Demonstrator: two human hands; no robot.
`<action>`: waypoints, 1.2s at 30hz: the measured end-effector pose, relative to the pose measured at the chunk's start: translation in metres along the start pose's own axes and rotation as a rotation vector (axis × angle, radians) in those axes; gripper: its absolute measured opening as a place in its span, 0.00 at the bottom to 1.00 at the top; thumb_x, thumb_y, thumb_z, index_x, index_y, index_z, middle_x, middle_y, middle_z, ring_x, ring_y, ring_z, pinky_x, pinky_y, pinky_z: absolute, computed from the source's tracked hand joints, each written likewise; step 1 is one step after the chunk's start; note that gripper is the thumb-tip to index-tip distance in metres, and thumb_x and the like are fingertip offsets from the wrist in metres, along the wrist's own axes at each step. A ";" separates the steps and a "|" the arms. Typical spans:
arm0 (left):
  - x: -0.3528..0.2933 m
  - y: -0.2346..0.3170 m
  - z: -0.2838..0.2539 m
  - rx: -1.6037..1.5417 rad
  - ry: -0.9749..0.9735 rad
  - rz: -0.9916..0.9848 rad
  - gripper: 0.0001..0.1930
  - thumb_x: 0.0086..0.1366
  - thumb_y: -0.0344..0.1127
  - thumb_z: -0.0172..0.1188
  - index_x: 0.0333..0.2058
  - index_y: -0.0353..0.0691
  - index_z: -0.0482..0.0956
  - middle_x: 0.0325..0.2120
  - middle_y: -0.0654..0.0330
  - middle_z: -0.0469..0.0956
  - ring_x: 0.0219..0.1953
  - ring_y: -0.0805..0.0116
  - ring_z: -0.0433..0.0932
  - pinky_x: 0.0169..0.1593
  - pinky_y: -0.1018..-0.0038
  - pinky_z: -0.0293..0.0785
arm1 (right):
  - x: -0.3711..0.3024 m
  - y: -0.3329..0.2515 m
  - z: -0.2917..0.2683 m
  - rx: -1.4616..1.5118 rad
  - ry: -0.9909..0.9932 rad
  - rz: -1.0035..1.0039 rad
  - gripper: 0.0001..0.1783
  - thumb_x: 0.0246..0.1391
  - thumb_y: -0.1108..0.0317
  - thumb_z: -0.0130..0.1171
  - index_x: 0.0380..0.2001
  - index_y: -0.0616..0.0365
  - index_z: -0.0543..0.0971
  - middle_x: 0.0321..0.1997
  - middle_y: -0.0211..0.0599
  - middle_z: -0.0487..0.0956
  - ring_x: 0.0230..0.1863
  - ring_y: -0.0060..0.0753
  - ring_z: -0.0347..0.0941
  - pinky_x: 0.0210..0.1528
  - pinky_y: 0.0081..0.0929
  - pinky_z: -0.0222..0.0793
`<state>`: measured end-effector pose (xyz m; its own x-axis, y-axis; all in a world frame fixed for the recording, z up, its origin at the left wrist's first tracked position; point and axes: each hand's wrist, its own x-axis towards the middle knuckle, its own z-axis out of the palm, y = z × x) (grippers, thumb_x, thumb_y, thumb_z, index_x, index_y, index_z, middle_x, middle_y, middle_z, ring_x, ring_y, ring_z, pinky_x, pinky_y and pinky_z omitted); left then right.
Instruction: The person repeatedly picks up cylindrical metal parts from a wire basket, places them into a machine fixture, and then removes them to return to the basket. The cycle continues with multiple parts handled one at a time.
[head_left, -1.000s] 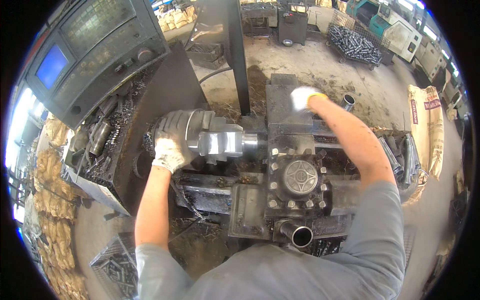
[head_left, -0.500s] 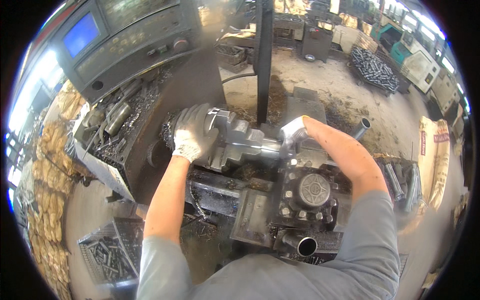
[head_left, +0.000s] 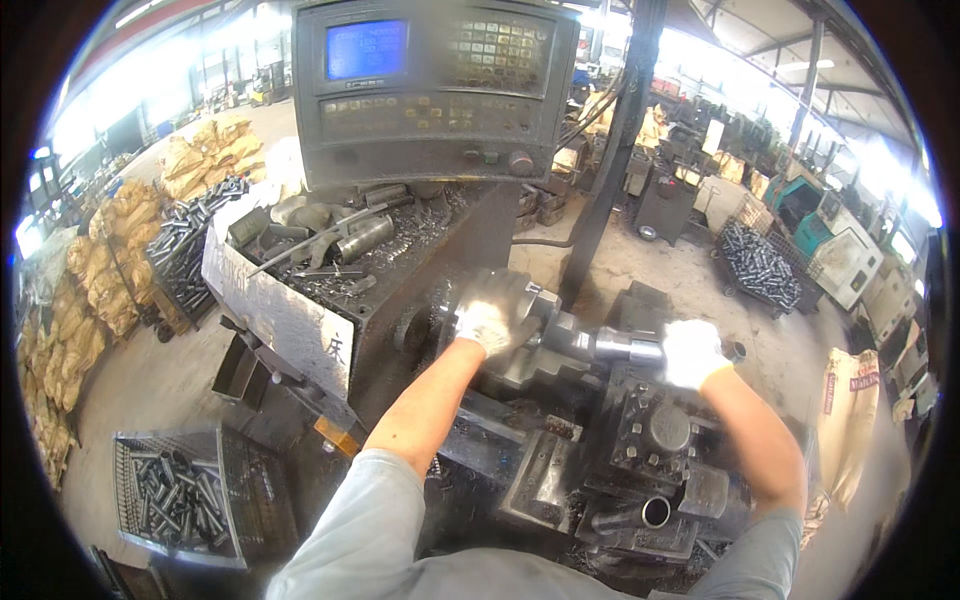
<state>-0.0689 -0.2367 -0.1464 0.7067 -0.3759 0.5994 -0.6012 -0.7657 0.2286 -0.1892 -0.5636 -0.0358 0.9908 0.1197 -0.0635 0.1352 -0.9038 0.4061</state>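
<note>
Apparently for steadying: left hand (head_left: 490, 312) lay over chuck (head_left: 518, 368), fingers spread; right hand (head_left: 694, 353), fingers closed, gripped metal cylinder (head_left: 622, 347) at right end.

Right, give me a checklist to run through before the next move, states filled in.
1. Grey-white-gloved left hand clear of the dark, stepped metal chuck: not ok, it rests there.
2. White-gloved right hand at the shiny cylindrical metal workpiece's outer end: ok.
3. Right hand's grip firm: cannot tell, glare hides the fingers.
4. Workpiece clamped tight in the chuck: cannot tell.
5. Rectangular blue screen lit: ok.
</note>
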 end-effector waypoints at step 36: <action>-0.259 0.101 0.013 -2.297 -0.946 -1.178 0.38 0.80 0.67 0.41 0.64 0.37 0.75 0.51 0.47 0.84 0.47 0.46 0.85 0.51 0.46 0.83 | -0.417 -0.130 0.218 1.105 0.221 0.851 0.40 0.54 0.52 0.70 0.69 0.52 0.74 0.54 0.51 0.87 0.55 0.55 0.85 0.58 0.44 0.79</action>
<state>-0.3077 -0.2232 -0.2889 0.3683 -0.8835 -0.2894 0.9118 0.2825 0.2981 -0.6220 -0.5859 -0.2610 0.7594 -0.6503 0.0195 -0.4710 -0.5703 -0.6730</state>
